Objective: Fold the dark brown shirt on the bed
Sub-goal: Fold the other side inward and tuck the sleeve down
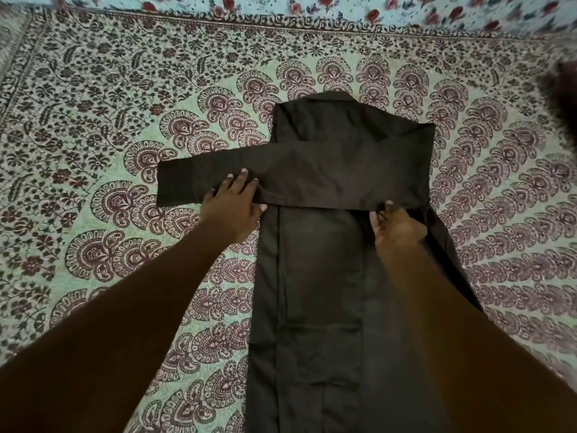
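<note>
Two hands work on the dark brown shirt [321, 276], both reaching in from the near edge on bare forearms. The left hand [232, 207] lies flat and open, its fingers [242, 178] straight and slightly spread, pressing down on the sleeve [199, 182] where the sleeve leaves the body of the garment; its thumb points toward the shirt's middle. The right hand [398, 228] is partly closed, with the fingertips curled over and the thumb beneath them, pinching the lower edge of the folded cloth near the shirt's right side.

The sleeve under the left hand runs crosswise over the chest as a broad band, and its cuff end sticks out past the shirt's left edge onto the bed. The right shoulder is folded inward, giving a squared corner just above the right hand. Below the hands the body of the shirt stretches toward the camera as a long narrow panel, with both sides already turned in and lengthwise creases showing. The collar [331, 96] sits at the far end.

The shirt lies roughly in the middle of the bed, on a bedspread [109, 120] printed with maroon paisley fans and leafy vines on pale green. Beyond its far border lies a light blue cloth [343, 10] with red roses. A dark, blurred shape [562, 98] sits at the right edge; I cannot tell what it is.
</note>
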The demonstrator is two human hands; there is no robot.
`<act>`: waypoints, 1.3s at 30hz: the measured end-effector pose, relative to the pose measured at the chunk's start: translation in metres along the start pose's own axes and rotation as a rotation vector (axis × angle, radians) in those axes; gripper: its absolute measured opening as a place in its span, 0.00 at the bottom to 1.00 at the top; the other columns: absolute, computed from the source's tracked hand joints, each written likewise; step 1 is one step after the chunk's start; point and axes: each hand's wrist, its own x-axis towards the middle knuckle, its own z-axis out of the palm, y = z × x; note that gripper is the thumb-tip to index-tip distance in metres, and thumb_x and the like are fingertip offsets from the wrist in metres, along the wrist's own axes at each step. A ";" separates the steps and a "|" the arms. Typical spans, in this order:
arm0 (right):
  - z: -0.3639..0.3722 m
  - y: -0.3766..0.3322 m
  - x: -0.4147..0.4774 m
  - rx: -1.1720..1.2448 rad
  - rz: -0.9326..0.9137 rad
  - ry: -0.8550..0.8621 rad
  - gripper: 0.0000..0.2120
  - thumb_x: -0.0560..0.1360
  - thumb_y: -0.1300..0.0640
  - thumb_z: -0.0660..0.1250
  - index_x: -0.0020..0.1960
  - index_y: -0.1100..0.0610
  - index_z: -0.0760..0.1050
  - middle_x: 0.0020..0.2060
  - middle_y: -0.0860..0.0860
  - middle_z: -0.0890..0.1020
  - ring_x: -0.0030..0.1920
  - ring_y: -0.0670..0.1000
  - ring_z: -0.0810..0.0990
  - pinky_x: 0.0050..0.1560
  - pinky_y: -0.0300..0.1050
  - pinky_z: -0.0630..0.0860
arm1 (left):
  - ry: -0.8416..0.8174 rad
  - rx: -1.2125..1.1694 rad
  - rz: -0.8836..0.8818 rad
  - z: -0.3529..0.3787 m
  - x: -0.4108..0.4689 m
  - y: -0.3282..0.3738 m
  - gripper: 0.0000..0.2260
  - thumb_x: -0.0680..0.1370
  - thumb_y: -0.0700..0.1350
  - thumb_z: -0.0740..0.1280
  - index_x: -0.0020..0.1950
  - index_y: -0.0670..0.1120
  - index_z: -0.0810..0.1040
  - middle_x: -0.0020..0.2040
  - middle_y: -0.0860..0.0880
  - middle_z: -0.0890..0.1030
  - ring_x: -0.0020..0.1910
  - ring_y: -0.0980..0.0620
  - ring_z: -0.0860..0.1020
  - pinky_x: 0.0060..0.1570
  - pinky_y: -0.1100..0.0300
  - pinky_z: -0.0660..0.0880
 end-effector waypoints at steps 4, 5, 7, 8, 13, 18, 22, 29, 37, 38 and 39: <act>-0.004 -0.009 -0.006 -0.023 -0.042 0.052 0.03 0.82 0.70 0.64 0.49 0.66 0.75 0.52 0.61 0.83 0.45 0.53 0.83 0.53 0.50 0.84 | -0.019 0.047 -0.054 -0.005 -0.001 0.022 0.29 0.83 0.56 0.59 0.82 0.48 0.58 0.85 0.46 0.52 0.83 0.43 0.52 0.78 0.39 0.56; -0.008 -0.012 -0.010 -0.051 -0.065 0.060 0.04 0.81 0.69 0.65 0.47 0.66 0.76 0.52 0.62 0.83 0.44 0.54 0.84 0.49 0.49 0.84 | 0.019 0.047 -0.041 -0.005 -0.003 0.034 0.28 0.83 0.53 0.61 0.81 0.46 0.61 0.84 0.45 0.55 0.83 0.42 0.54 0.78 0.40 0.57; -0.032 -0.017 -0.019 -0.331 -0.248 0.145 0.03 0.79 0.66 0.70 0.50 0.67 0.79 0.46 0.60 0.85 0.42 0.54 0.86 0.42 0.46 0.83 | 0.121 0.032 0.067 -0.003 -0.013 0.061 0.26 0.81 0.49 0.64 0.78 0.43 0.66 0.82 0.43 0.61 0.81 0.42 0.59 0.76 0.40 0.63; -0.052 -0.021 -0.025 -0.554 -0.405 0.232 0.07 0.77 0.64 0.72 0.53 0.66 0.80 0.45 0.58 0.84 0.45 0.56 0.86 0.44 0.49 0.82 | 0.160 -0.004 0.157 0.001 -0.019 0.077 0.25 0.80 0.47 0.64 0.77 0.42 0.67 0.81 0.43 0.63 0.80 0.41 0.62 0.74 0.40 0.66; -0.162 -0.037 -0.037 -1.363 -0.673 0.447 0.24 0.73 0.56 0.74 0.67 0.56 0.72 0.67 0.64 0.70 0.67 0.68 0.68 0.62 0.64 0.69 | -0.022 -0.098 0.524 0.026 -0.039 0.164 0.31 0.81 0.49 0.65 0.83 0.49 0.59 0.85 0.48 0.53 0.83 0.46 0.55 0.76 0.44 0.63; -0.215 -0.057 -0.032 -1.511 -0.503 0.127 0.14 0.77 0.55 0.73 0.60 0.55 0.75 0.56 0.58 0.81 0.58 0.63 0.80 0.63 0.62 0.75 | -0.300 0.167 0.362 0.036 -0.048 0.228 0.35 0.82 0.56 0.64 0.85 0.51 0.51 0.85 0.48 0.45 0.84 0.43 0.48 0.80 0.41 0.52; -0.218 -0.055 -0.055 -1.611 -0.689 -0.195 0.11 0.76 0.62 0.69 0.59 0.58 0.79 0.52 0.58 0.82 0.52 0.62 0.82 0.48 0.53 0.79 | -0.070 -0.265 0.298 0.053 -0.073 0.272 0.24 0.83 0.50 0.64 0.78 0.46 0.66 0.69 0.42 0.72 0.68 0.39 0.72 0.67 0.46 0.71; -0.300 -0.026 -0.084 -1.544 -0.576 -0.293 0.24 0.75 0.48 0.74 0.69 0.48 0.75 0.58 0.53 0.76 0.55 0.56 0.80 0.56 0.54 0.82 | -0.224 -0.857 0.165 0.084 -0.124 0.325 0.32 0.83 0.49 0.67 0.76 0.75 0.56 0.52 0.50 0.78 0.46 0.51 0.80 0.52 0.52 0.81; -0.405 0.010 -0.115 -1.516 -0.621 -0.255 0.19 0.81 0.46 0.63 0.69 0.52 0.76 0.60 0.55 0.73 0.57 0.55 0.74 0.57 0.51 0.77 | -0.031 -0.633 -0.078 0.117 -0.142 0.342 0.15 0.77 0.44 0.74 0.62 0.42 0.82 0.60 0.44 0.81 0.58 0.44 0.81 0.63 0.51 0.76; -0.411 0.014 -0.117 -1.488 -0.649 -0.171 0.18 0.81 0.46 0.61 0.66 0.53 0.77 0.59 0.56 0.74 0.56 0.56 0.74 0.56 0.52 0.77 | -0.023 -0.625 -0.082 0.119 -0.145 0.342 0.17 0.76 0.43 0.75 0.64 0.43 0.80 0.61 0.45 0.79 0.58 0.42 0.81 0.64 0.50 0.76; -0.417 0.017 -0.118 -1.458 -0.666 -0.133 0.17 0.82 0.46 0.60 0.64 0.54 0.78 0.58 0.56 0.75 0.56 0.57 0.74 0.56 0.53 0.76 | -0.020 -0.626 -0.078 0.120 -0.149 0.342 0.20 0.75 0.42 0.76 0.66 0.43 0.79 0.61 0.45 0.76 0.57 0.41 0.82 0.63 0.48 0.77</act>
